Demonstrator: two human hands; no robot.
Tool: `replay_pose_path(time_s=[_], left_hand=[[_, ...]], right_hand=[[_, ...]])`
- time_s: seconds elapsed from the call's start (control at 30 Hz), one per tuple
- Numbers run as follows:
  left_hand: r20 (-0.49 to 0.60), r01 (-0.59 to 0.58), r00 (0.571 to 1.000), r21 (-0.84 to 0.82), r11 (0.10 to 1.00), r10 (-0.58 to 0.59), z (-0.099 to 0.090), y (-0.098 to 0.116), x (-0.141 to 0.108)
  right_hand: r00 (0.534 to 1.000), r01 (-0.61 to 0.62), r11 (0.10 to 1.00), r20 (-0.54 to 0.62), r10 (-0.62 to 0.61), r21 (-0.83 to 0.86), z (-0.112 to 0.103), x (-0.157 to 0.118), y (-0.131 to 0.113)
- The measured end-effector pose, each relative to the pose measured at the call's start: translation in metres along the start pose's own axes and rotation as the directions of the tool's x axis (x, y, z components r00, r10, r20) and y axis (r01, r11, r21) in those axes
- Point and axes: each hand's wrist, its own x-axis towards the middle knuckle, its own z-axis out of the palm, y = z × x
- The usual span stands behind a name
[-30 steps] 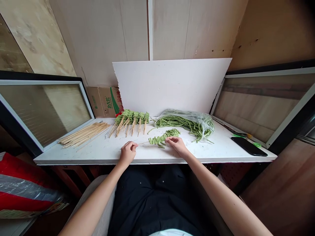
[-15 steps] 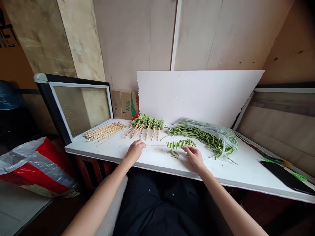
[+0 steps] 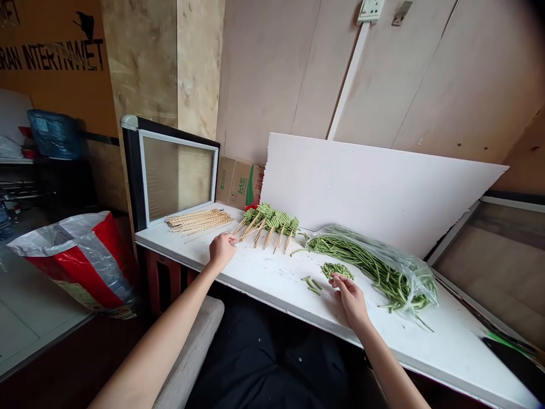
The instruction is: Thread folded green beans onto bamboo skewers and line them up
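Note:
My left hand (image 3: 223, 250) is closed around the bare stick end of a bean skewer (image 3: 279, 220), whose threaded pieces rest on the heap of finished skewers (image 3: 257, 212). Bare bamboo sticks (image 3: 199, 220) lie in a bundle just left of that hand. My right hand (image 3: 351, 296) is at the near edge of a small pile of cut green bean pieces (image 3: 336, 269), fingertips drawn together; what they pinch, if anything, is hidden. A few loose bean pieces (image 3: 313, 285) lie left of it. Long green beans (image 3: 361, 255) spill from a clear plastic bag (image 3: 383, 254) behind it.
A white board (image 3: 374, 193) leans on the wall behind the table (image 3: 272, 278). A framed glass panel (image 3: 181, 176) stands at the left end, beside a cardboard box (image 3: 238, 180). A black object (image 3: 511, 360) lies at the right edge. A red and white sack (image 3: 80, 267) sits on the floor.
The bean skewer went from between both hands to the heap at left, carried by my left hand. My right hand let go of it and is now at the cut pieces. The view turned left.

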Motion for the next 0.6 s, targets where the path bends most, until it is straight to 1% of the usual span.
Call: replay_pose_path(time_s=[0.07,0.13,0.2,0.3,0.37,0.5,0.6], left_hand=[[-0.014,0.118,0.993,-0.013,0.993,-0.118,-0.008,-0.014,0.006],[-0.025,0.217,0.976,-0.014,0.976,-0.217,-0.015,-0.026,0.011],[-0.031,0.293,0.956,0.0,0.956,-0.293,-0.021,-0.035,0.017],[-0.032,0.381,0.925,0.045,0.924,-0.379,-0.024,-0.04,0.03],[-0.026,0.414,0.91,0.076,0.907,-0.413,-0.02,-0.04,0.043],[-0.002,0.448,0.892,0.124,0.885,-0.451,-0.004,-0.034,0.075],[0.015,0.45,0.889,0.145,0.881,-0.457,0.007,-0.026,0.094]], right_hand=[[1.0,-0.006,1.0,0.002,0.006,-0.002,0.0,0.0,0.001],[1.0,-0.008,1.0,0.007,0.008,-0.002,0.001,0.001,0.002],[1.0,-0.008,1.0,0.014,0.008,-0.011,0.0,0.001,0.001],[0.999,-0.01,0.998,0.037,0.012,-0.069,0.0,0.001,-0.003],[0.999,-0.017,0.994,0.041,0.022,-0.109,0.0,0.002,-0.004],[0.999,-0.006,0.988,0.04,0.012,-0.156,0.003,0.004,-0.006],[0.999,-0.006,0.981,0.05,0.016,-0.193,0.007,0.005,-0.006]])
